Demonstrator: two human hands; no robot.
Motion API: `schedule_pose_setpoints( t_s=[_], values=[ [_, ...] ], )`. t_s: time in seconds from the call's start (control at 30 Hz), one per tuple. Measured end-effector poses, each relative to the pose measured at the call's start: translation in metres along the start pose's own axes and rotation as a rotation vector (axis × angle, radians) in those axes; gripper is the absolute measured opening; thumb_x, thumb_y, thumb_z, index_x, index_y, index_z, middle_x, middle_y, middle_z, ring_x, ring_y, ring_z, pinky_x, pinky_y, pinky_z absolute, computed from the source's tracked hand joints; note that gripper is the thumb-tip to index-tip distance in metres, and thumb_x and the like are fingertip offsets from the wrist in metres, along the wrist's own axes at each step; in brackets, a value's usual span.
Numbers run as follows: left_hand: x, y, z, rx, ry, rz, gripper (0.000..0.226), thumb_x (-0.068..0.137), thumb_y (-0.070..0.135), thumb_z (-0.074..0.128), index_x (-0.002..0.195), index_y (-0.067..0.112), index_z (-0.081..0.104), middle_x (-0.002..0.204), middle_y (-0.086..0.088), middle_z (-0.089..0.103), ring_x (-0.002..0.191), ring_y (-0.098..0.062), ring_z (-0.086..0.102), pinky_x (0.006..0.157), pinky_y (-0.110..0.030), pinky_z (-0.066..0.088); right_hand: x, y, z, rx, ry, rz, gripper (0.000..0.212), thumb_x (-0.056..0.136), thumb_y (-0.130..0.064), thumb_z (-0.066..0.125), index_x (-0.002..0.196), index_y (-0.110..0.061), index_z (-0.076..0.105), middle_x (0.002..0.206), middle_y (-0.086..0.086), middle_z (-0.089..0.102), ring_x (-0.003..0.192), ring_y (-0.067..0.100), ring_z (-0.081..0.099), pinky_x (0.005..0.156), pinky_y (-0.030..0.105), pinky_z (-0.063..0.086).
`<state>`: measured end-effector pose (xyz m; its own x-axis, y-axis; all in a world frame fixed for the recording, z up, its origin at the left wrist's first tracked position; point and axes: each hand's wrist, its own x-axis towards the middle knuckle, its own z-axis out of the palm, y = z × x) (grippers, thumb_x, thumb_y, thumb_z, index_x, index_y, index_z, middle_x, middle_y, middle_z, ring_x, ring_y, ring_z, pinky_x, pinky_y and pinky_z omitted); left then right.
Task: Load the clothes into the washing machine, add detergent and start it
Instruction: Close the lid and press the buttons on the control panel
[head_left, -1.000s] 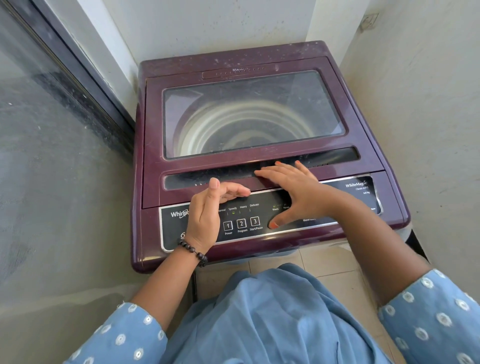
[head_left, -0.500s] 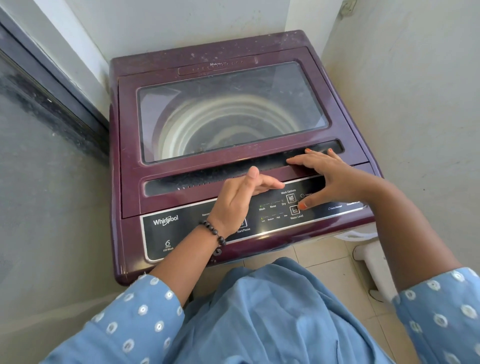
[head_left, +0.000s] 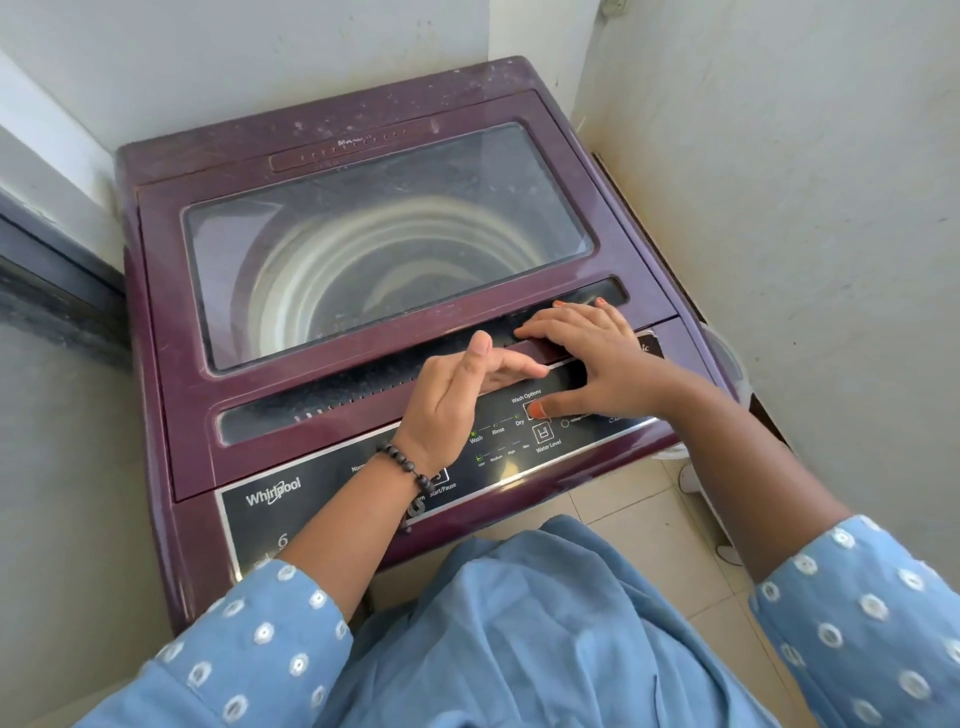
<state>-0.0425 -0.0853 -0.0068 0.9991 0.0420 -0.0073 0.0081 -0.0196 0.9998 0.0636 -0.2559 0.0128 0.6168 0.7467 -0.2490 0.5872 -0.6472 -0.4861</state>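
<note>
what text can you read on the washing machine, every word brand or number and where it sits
"Whirlpool": control panel, near left.
"6": below the brand; smaller print under it unreadable.
"Wash Options": panel, above the right thumb.
"Wash", "Rinse", "Dry": indicator row.
"Water Level": under its button.
"Start/Pause": beside the left wrist.
Level labels and lid embossing: too small or blurred.

Your one head camera looks steeply down from close above the washing machine (head_left: 363, 291), wide-angle, facing its closed lid.

right thumb (head_left: 540, 410): off Water Level, now on Wash Options button (head_left: 532, 411) | lid unmoved
</note>
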Motion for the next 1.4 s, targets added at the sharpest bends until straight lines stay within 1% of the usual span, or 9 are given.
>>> schedule_pose_setpoints(
  t_s=[0.1,0.47,0.6,0.73,0.97,1.07,1.17,1.27,1.4],
  values=[
    [0.000,0.000,0.000,-0.001,-0.002,-0.004,0.072,0.099,0.046,0.019,0.102,-0.003,0.073,0.104,-0.013,0.074,0.105,-0.018,0.070,0.094,-0.026,0.051,-0.001,0.000,0.001,0.008,0.013,0.006,0.082,0.071,-0.062,0.069,0.143,-0.035,0.039,0.150,-0.013,0.034,0.146,0.011,0.011,0.112,0.030,-0.016],
    [0.002,-0.002,0.000,-0.032,0.000,-0.012,0.072,0.099,0.045,0.019,0.102,-0.004,0.072,0.102,-0.013,0.074,0.104,-0.020,0.070,0.094,-0.028,0.052,0.001,0.001,0.009,0.011,0.087,0.035,0.093,0.052,-0.076,0.044,0.137,-0.038,0.044,0.145,-0.017,0.038,0.145,0.010,0.015,0.117,0.037,-0.010],
    [0.002,-0.001,0.001,-0.034,0.006,-0.025,0.072,0.098,0.046,0.020,0.101,-0.003,0.072,0.102,-0.013,0.074,0.104,-0.019,0.070,0.093,-0.026,0.052,0.002,0.002,0.012,0.001,0.119,0.026,0.087,0.056,-0.076,0.045,0.135,-0.039,0.047,0.142,-0.018,0.040,0.144,0.010,0.018,0.119,0.039,-0.006],
    [0.002,0.001,0.000,-0.018,0.013,-0.023,0.071,0.098,0.045,0.019,0.101,-0.001,0.073,0.102,-0.011,0.075,0.104,-0.017,0.069,0.091,-0.024,0.051,0.001,-0.003,0.014,0.023,0.192,0.055,0.076,0.067,-0.082,0.035,0.128,-0.039,0.052,0.138,-0.020,0.045,0.143,0.009,0.022,0.120,0.039,-0.003],
    [0.001,0.005,0.000,0.000,0.017,-0.060,0.068,0.102,0.034,0.015,0.105,-0.003,0.072,0.105,-0.011,0.074,0.104,-0.015,0.069,0.089,-0.020,0.050,0.001,-0.003,0.008,0.076,0.119,0.054,0.080,0.068,-0.083,0.032,0.130,-0.038,0.053,0.141,-0.017,0.044,0.144,0.010,0.020,0.118,0.039,-0.007],
    [-0.001,0.006,-0.002,-0.019,-0.004,-0.055,0.069,0.103,0.041,0.016,0.106,-0.001,0.071,0.106,-0.011,0.074,0.105,-0.016,0.069,0.091,-0.021,0.050,0.000,-0.003,0.007,0.076,0.115,0.057,0.080,0.067,-0.084,0.033,0.131,-0.038,0.053,0.141,-0.017,0.044,0.143,0.009,0.021,0.118,0.039,-0.006],
    [-0.006,0.007,-0.011,-0.045,-0.026,-0.051,0.071,0.096,0.050,0.018,0.107,0.004,0.071,0.108,-0.010,0.074,0.106,-0.018,0.069,0.092,-0.024,0.051,-0.001,-0.005,0.005,0.089,0.090,0.067,0.081,0.066,-0.084,0.037,0.132,-0.039,0.052,0.141,-0.017,0.043,0.143,0.009,0.020,0.118,0.037,-0.006],
    [-0.018,0.005,-0.026,-0.021,-0.020,-0.076,0.074,0.094,0.054,0.018,0.106,0.004,0.071,0.107,-0.009,0.075,0.106,-0.020,0.069,0.093,-0.026,0.052,-0.002,-0.006,0.001,0.115,0.072,0.081,0.072,0.072,-0.075,0.046,0.133,-0.037,0.051,0.143,-0.013,0.043,0.144,0.011,0.020,0.118,0.038,-0.006],
    [-0.042,0.002,-0.044,-0.001,0.014,-0.075,0.086,0.090,0.074,0.025,0.106,0.004,0.071,0.107,-0.009,0.075,0.106,-0.022,0.069,0.092,-0.027,0.053,-0.004,-0.006,0.001,0.093,0.052,0.079,0.070,0.075,-0.072,0.056,0.135,-0.036,0.049,0.145,-0.011,0.042,0.144,0.014,0.020,0.118,0.039,-0.007]
  ],
)
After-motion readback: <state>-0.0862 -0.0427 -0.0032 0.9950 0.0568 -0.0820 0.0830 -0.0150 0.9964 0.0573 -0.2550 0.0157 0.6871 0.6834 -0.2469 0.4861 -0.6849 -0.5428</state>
